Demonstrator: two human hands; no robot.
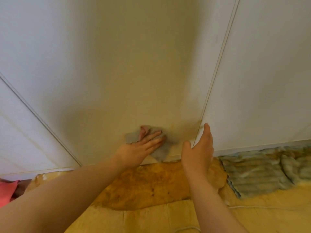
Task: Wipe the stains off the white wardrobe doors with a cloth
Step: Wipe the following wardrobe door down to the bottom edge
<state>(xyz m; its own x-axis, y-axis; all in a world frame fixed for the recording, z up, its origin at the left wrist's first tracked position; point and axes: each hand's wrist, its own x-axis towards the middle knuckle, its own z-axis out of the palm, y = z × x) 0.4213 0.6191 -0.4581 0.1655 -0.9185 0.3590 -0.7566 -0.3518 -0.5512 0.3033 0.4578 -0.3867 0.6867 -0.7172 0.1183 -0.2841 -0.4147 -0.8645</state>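
Left hand (134,149) flat on cloth (161,152) | right hand (198,148) — fingers (207,132) straight, door seam (218,64) | blanket (252,174)

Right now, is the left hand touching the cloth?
Touching. The head view shows the left hand lying flat on the grey cloth, straight fingers pressing it against the wardrobe door.

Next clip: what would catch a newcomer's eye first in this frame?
The left hand presses a grey cloth flat against the white wardrobe door, low near its bottom edge. Just right of it, the right hand rests with straight fingers at the seam between two doors. Below the doors lies orange-yellow bedding, with a ribbed grey-blue blanket to the right.
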